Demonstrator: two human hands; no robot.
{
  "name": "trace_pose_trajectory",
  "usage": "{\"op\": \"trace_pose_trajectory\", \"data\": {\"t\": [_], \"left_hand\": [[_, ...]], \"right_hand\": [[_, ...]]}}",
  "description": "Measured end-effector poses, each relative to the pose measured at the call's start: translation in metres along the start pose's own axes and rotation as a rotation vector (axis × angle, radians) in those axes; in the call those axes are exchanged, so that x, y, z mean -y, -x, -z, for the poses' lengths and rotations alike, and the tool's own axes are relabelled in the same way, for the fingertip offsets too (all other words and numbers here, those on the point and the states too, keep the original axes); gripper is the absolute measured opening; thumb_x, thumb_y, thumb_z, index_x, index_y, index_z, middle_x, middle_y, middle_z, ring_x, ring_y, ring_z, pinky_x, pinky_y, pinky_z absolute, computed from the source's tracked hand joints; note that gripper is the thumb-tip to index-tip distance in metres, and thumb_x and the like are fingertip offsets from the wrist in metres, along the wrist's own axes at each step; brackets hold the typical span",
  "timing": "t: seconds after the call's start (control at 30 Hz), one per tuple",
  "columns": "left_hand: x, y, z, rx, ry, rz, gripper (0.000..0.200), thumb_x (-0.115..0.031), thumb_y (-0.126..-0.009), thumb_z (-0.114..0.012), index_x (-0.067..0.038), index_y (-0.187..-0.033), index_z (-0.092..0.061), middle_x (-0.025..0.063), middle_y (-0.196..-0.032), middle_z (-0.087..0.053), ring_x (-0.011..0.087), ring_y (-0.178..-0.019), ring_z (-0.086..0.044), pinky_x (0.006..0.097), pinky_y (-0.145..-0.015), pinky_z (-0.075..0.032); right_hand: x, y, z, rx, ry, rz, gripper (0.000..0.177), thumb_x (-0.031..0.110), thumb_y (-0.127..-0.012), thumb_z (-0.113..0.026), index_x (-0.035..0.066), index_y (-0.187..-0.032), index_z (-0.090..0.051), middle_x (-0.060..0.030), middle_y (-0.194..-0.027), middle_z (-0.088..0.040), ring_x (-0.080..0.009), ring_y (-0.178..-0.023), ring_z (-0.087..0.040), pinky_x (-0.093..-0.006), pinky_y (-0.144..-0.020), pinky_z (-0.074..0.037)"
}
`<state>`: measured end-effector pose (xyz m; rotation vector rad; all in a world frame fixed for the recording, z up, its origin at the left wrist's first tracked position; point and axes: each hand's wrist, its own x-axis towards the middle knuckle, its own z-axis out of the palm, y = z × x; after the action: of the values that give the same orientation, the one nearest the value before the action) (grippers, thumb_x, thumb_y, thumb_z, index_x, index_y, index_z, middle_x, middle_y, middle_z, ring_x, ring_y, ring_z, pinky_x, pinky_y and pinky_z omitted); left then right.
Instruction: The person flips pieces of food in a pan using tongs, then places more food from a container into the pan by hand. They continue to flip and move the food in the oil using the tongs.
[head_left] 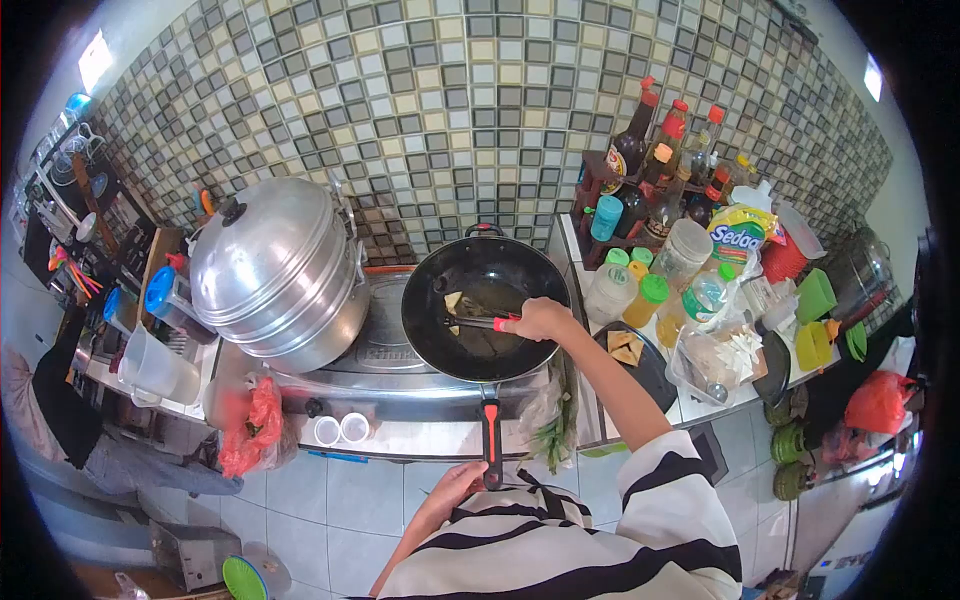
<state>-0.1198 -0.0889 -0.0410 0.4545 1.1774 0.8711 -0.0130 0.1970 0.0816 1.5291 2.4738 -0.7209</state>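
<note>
A black wok sits on the stove with a shallow layer of oil in it. Its black and red handle points toward my body, and my left hand is closed at the handle's end. Over the wok's right side, my right hand grips a pair of tongs with red on the grip. The tongs' tips reach between pale triangular food pieces in the oil; whether they pinch one cannot be made out. Browned triangular pieces lie on a dark plate to the right.
A large aluminium steamer pot stands left of the wok. Sauce bottles, jars and a clear plastic container crowd the right counter. Two white cups and a red plastic bag sit along the front edge.
</note>
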Motion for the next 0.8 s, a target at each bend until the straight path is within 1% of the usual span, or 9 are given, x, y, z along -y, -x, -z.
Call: {"op": "trace_pose_trajectory", "data": {"t": [0.03, 0.17, 0.23, 0.33, 0.43, 0.67, 0.73, 0.77, 0.8], "left_hand": [[-0.001, 0.000, 0.000, 0.005, 0.000, 0.003, 0.031, -0.030, -0.088, -0.049, -0.004, -0.103, -0.056, 0.0047, -0.093, -0.061, 0.0114, -0.086, -0.055, 0.0238, -0.079, -0.040], [-0.005, 0.002, -0.002, -0.009, -0.004, 0.013, 0.031, -0.030, -0.087, -0.050, -0.004, -0.103, -0.056, 0.0047, -0.093, -0.061, 0.0109, -0.085, -0.055, 0.0236, -0.078, -0.040], [-0.006, 0.004, -0.005, -0.022, 0.010, -0.004, 0.029, -0.033, -0.085, -0.051, -0.007, -0.094, -0.061, 0.0008, -0.087, -0.061, 0.0048, -0.072, -0.048, 0.0192, -0.071, -0.039], [-0.004, 0.002, 0.001, 0.008, 0.005, 0.020, 0.029, -0.030, -0.087, -0.050, -0.005, -0.101, -0.058, 0.0037, -0.089, -0.062, 0.0099, -0.083, -0.055, 0.0223, -0.077, -0.040], [-0.002, 0.000, 0.001, 0.004, 0.011, 0.013, 0.028, -0.030, -0.087, -0.050, -0.006, -0.099, -0.058, 0.0033, -0.088, -0.062, 0.0096, -0.083, -0.055, 0.0218, -0.077, -0.040], [-0.004, 0.001, 0.000, 0.000, 0.008, 0.010, 0.028, -0.031, -0.087, -0.049, -0.006, -0.098, -0.059, 0.0031, -0.089, -0.062, 0.0095, -0.082, -0.055, 0.0219, -0.077, -0.040], [-0.003, 0.001, 0.001, 0.015, 0.010, -0.005, 0.029, -0.031, -0.087, -0.049, -0.006, -0.099, -0.058, 0.0033, -0.089, -0.062, 0.0094, -0.081, -0.055, 0.0221, -0.078, -0.040], [-0.004, 0.002, 0.001, 0.016, 0.011, -0.006, 0.029, -0.031, -0.087, -0.049, -0.006, -0.099, -0.058, 0.0033, -0.089, -0.062, 0.0094, -0.081, -0.055, 0.0221, -0.078, -0.040], [-0.006, 0.003, 0.000, 0.021, 0.008, -0.008, 0.029, -0.030, -0.087, -0.049, -0.006, -0.099, -0.058, 0.0033, -0.090, -0.062, 0.0093, -0.081, -0.055, 0.0222, -0.078, -0.040]], "right_hand": [[0.002, 0.003, 0.008, 0.150, -0.036, -0.029, 0.062, 0.057, -0.071, -0.052, -0.004, -0.073, -0.062, -0.0126, -0.064, -0.061, -0.0249, -0.059, -0.060, -0.0356, -0.060, -0.049], [-0.010, -0.011, 0.003, 0.314, -0.199, -0.069, 0.061, 0.055, -0.075, -0.052, -0.005, -0.072, -0.060, -0.0121, -0.062, -0.059, -0.0191, -0.051, -0.056, -0.0315, -0.048, -0.046], [-0.021, -0.021, -0.006, 0.378, -0.341, -0.075, 0.056, 0.049, -0.079, -0.052, -0.004, -0.065, -0.058, -0.0111, -0.060, -0.058, -0.0168, -0.045, -0.051, -0.0290, -0.040, -0.041], [-0.033, -0.029, -0.020, 0.364, -0.365, -0.070, 0.053, 0.047, -0.079, -0.053, -0.004, -0.064, -0.058, -0.0109, -0.060, -0.058, -0.0168, -0.043, -0.050, -0.0294, -0.039, -0.041], [-0.041, -0.031, -0.029, 0.361, -0.362, -0.069, 0.044, 0.041, -0.081, -0.051, 0.001, -0.064, -0.056, -0.0081, -0.055, -0.054, -0.0147, -0.040, -0.047, -0.0276, -0.036, -0.037], [-0.040, -0.006, -0.033, 0.290, -0.345, 0.034, 0.037, 0.036, -0.080, -0.055, 0.001, -0.067, -0.056, -0.0077, -0.057, -0.054, -0.0110, -0.038, -0.045, -0.0261, -0.034, -0.033], [-0.044, -0.001, -0.037, 0.196, -0.331, 0.093, 0.041, 0.041, -0.078, -0.054, 0.002, -0.063, -0.057, -0.0109, -0.055, -0.056, -0.0199, -0.044, -0.054, -0.0338, -0.043, -0.042], [-0.044, 0.003, -0.039, 0.196, -0.330, 0.093, 0.041, 0.041, -0.078, -0.054, 0.002, -0.063, -0.057, -0.0109, -0.055, -0.056, -0.0199, -0.044, -0.054, -0.0338, -0.043, -0.042], [-0.043, 0.010, -0.040, 0.015, -0.184, 0.154, 0.039, 0.040, -0.078, -0.054, 0.003, -0.066, -0.058, -0.0120, -0.060, -0.058, -0.0232, -0.052, -0.057, -0.0371, -0.048, -0.044]]}}
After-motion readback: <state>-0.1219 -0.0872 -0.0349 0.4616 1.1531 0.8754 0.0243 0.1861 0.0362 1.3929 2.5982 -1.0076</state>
